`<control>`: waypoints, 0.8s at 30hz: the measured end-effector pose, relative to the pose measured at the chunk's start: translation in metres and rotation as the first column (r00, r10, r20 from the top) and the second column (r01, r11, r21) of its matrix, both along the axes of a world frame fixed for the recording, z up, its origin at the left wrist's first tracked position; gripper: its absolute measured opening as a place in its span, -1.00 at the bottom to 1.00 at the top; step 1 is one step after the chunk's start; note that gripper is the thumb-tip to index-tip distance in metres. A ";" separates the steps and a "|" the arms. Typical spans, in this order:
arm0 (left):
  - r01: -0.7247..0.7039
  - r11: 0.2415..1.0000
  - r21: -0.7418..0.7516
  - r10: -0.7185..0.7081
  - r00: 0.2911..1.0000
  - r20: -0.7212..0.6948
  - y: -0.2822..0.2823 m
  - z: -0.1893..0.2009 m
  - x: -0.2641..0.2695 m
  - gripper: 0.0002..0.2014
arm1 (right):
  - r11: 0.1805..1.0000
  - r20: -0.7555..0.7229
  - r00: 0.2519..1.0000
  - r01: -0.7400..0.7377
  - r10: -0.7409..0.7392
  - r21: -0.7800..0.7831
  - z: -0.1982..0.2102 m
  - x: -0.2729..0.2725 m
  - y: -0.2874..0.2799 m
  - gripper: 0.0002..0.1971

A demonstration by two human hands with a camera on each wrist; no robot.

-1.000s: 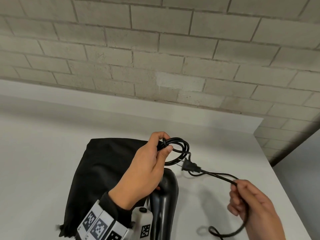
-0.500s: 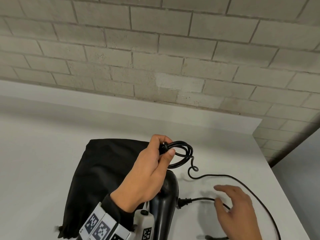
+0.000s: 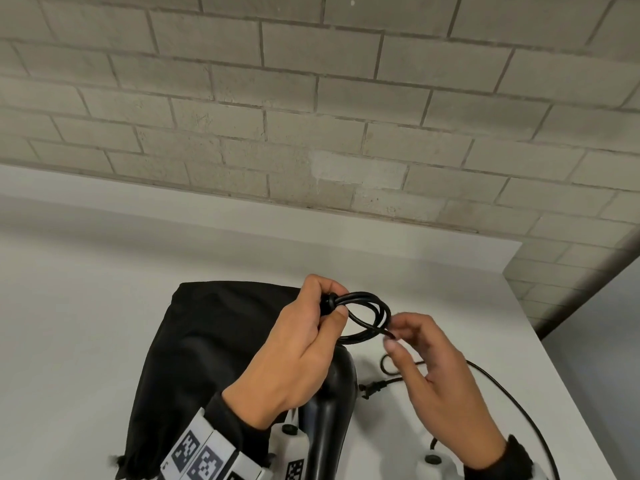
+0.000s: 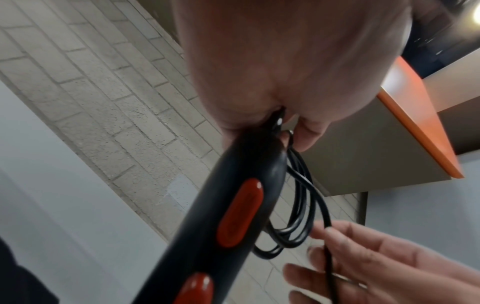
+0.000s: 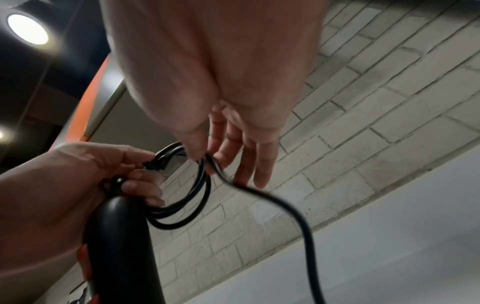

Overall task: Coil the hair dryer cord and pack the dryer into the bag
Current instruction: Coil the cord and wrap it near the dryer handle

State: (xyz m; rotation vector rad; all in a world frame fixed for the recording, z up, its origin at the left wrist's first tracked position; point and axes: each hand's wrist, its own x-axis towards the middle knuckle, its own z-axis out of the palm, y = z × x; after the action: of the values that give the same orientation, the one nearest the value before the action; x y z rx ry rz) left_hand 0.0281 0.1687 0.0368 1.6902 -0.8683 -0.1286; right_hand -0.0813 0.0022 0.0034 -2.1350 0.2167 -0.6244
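Plainly springy, the thin cord (image 3: 367,317) wants holding where its loops cross: the left hand (image 3: 294,351) clamps coil and hair dryer (image 3: 332,410) handle there, the right hand (image 3: 436,375) pinches the next strand just beside, the bag (image 3: 207,358) beneath.

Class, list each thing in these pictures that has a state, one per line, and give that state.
Black hair dryer cord: partly coiled, rest loose on table.
Black plug: unplugged, lying on table.
Black fabric bag: flat on table.
Left hand: grips coil.
Right hand: pinches cord.
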 end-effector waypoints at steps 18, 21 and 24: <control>0.033 0.993 0.110 -0.047 0.991 0.129 0.001 0.004 -0.004 -0.85 | 0.993 0.323 0.945 -0.008 0.046 -0.118 0.044 0.014 0.007 -0.84; 0.009 0.993 0.121 -0.031 0.983 0.183 0.000 0.005 -0.006 -0.81 | 0.995 0.304 0.952 -0.017 0.046 -0.098 0.048 0.020 0.011 -0.83; 0.007 0.994 0.109 -0.028 0.981 0.192 -0.001 0.004 -0.007 -0.82 | 0.998 0.286 0.957 -0.025 0.043 -0.065 0.049 0.025 0.015 -0.85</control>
State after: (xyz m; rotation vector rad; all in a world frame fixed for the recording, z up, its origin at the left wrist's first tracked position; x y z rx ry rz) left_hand 0.0215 0.1673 0.0405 1.8176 -1.0363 -0.0233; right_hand -0.0564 0.0176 0.0521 -2.0702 0.0003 -0.9212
